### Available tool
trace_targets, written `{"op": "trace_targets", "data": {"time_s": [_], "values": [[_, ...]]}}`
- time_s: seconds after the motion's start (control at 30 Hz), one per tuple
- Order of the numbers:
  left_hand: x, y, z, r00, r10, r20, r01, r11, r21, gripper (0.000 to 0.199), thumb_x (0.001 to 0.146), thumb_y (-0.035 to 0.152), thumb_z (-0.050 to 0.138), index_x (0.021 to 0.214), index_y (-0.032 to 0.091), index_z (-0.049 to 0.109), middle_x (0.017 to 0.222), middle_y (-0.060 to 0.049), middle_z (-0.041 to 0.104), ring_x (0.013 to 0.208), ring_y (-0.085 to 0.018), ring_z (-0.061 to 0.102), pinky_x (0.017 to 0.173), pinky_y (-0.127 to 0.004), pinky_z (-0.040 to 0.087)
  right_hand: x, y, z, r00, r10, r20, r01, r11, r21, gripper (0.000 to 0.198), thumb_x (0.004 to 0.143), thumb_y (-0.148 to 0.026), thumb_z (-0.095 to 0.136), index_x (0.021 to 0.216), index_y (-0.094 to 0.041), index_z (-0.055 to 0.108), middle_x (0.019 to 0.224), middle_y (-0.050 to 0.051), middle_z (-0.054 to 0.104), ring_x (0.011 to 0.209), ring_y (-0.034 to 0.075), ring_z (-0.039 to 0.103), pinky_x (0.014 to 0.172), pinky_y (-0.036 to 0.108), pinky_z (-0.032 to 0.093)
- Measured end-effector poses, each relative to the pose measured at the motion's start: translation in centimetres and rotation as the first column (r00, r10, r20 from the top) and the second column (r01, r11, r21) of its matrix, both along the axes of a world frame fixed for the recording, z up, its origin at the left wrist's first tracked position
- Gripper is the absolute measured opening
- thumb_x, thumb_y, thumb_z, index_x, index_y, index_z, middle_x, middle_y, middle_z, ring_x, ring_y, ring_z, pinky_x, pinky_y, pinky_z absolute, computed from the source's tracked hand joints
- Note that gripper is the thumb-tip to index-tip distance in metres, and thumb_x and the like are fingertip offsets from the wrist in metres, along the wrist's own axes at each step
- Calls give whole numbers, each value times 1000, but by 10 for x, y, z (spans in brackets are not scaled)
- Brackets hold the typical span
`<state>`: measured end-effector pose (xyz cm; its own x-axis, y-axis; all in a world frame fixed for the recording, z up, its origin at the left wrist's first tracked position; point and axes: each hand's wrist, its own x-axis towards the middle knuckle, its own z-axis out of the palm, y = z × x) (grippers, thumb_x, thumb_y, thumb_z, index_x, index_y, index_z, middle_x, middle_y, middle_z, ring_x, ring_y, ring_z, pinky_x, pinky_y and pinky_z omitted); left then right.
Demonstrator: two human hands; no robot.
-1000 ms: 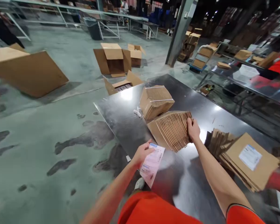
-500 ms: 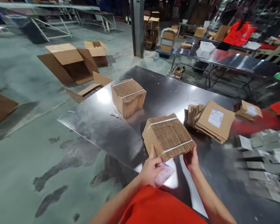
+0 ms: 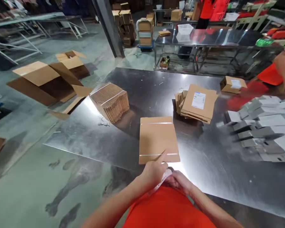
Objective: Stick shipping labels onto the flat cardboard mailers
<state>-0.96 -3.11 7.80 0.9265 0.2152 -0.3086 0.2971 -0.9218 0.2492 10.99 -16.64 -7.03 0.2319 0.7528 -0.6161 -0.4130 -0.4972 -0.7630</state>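
Observation:
A strapped bundle of flat cardboard boxes [image 3: 156, 136] lies with a broad plain face up on the metal table, two white straps across it. My left hand [image 3: 153, 174] is closed on a white printed label [image 3: 166, 175] just in front of the bundle, its index finger stretched over the bundle's near edge. At the label's other side, close to my body, my right hand [image 3: 179, 182] is closed with its fingertips on the label. The label is mostly hidden by my hands.
Another strapped cardboard bundle [image 3: 110, 101] sits at left on the table [image 3: 137, 85]. To the right are a stack of flat cardboard with a label [image 3: 199, 103], a small carton [image 3: 232, 85] and many white boxes [image 3: 263, 126]. A co-worker's arm [image 3: 282, 68] shows at right. Open cartons [image 3: 45, 79] stand on the floor.
The bundle has been turned from strapped edges up to a flat face up. My right hand has let go of it and moved to the label in my left hand.

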Motion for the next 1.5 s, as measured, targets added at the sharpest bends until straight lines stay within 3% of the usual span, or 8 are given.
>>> {"op": "trace_targets", "data": {"time_s": [0.13,0.23,0.33,0.53,0.83,0.97,1.13,1.5], "values": [[-15,-4,-11,999,37,7,-38,999,33,16,95,15,53,100,15,69,165,-16,29,91,-26,77,75,-34,63,80,6,17,926,-25,376,25,1000,5,30,71,-46,60,60,-18,60,53,7,58,49,19,56,49,32,47],[-15,-12,-14,993,112,30,-112,994,-1,14,95,16,55,99,17,68,163,-15,32,88,-27,78,72,-36,63,135,56,41,755,-162,636,29,976,215,42,74,-36,58,111,-16,67,111,14,70,101,26,67,90,43,56],[-14,-16,-17,979,189,69,-184,980,-69,10,91,14,58,90,18,67,163,-13,32,100,-31,76,75,-36,63,165,115,65,640,-169,749,-208,900,382,77,69,-23,62,145,-21,49,155,8,45,142,24,45,120,44,36],[-27,-14,-23,939,307,156,-272,939,-209,19,89,7,53,78,21,59,162,-4,34,126,-24,64,89,-29,60,178,154,76,472,-119,874,-545,739,395,69,79,-22,58,148,-19,47,151,10,50,140,24,49,120,45,38],[-23,-26,-21,886,421,195,-337,872,-354,24,85,2,47,77,21,60,159,-6,41,137,-22,54,103,-31,54,197,157,65,282,-172,944,-629,709,317,38,90,-20,44,122,-12,63,121,18,68,112,29,64,103,48,49],[-22,-26,-24,842,487,234,-365,832,-419,25,83,2,46,73,21,60,158,-6,42,136,-22,55,102,-31,55,214,170,74,265,-146,953,-684,669,293,28,88,-17,44,99,-17,70,97,10,72,93,23,66,92,38,52],[-23,-29,-31,786,561,258,-399,780,-482,24,79,1,46,69,21,55,156,-6,45,138,-21,54,103,-32,54,214,169,74,296,-133,946,-720,619,313,42,80,-17,51,119,-18,65,119,11,68,110,24,63,100,37,48],[-21,-35,-39,762,586,277,-424,774,-471,25,78,3,45,75,19,64,155,-8,48,134,-21,58,102,-30,54,230,215,59,549,-34,835,-508,780,365,19,87,-22,49,86,-17,67,72,1,65,71,14,60,72,27,48]]}}
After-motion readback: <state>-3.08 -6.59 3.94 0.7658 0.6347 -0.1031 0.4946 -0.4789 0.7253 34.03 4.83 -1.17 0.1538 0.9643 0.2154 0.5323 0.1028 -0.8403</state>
